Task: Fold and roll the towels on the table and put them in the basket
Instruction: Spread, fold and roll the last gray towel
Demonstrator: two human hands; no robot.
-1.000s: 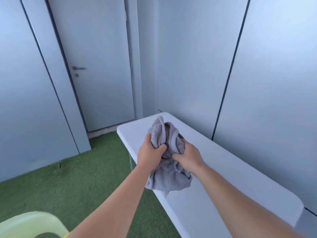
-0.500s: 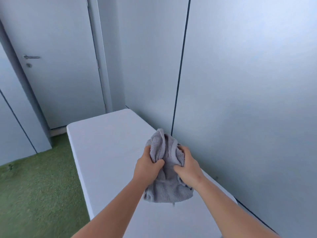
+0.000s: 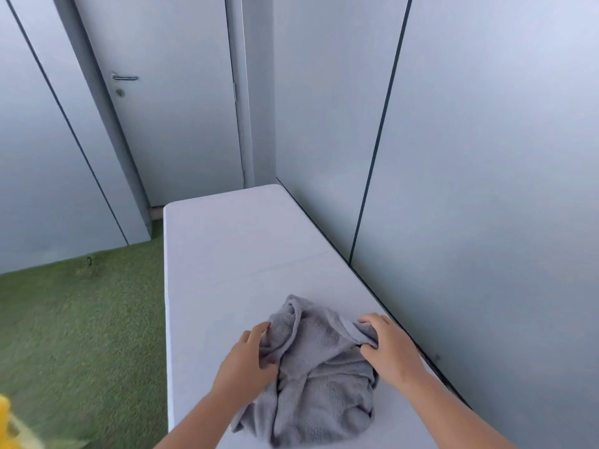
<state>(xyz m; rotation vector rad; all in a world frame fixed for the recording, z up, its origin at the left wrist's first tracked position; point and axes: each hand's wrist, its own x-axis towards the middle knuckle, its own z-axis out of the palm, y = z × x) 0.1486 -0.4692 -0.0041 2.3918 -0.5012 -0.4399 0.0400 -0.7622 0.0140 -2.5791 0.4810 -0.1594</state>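
Note:
A crumpled grey towel (image 3: pixel 319 377) lies on the white table (image 3: pixel 233 254), near its front end. My left hand (image 3: pixel 248 361) pinches the towel's left edge between thumb and fingers. My right hand (image 3: pixel 387 346) grips a fold at the towel's right upper edge. The cloth is bunched and wrinkled between the two hands. No basket can be made out clearly; only a blurred yellow shape (image 3: pixel 8 422) shows at the lower left corner.
The long table runs away from me, its right side against a grey panelled wall (image 3: pixel 486 189). A grey door (image 3: pixel 168 108) with a handle stands beyond the table's far end. Green carpet (image 3: pixel 81 335) covers the floor to the left.
The towel was held bunched up above the table; now it lies on the tabletop and my hands have moved apart to its left and right edges.

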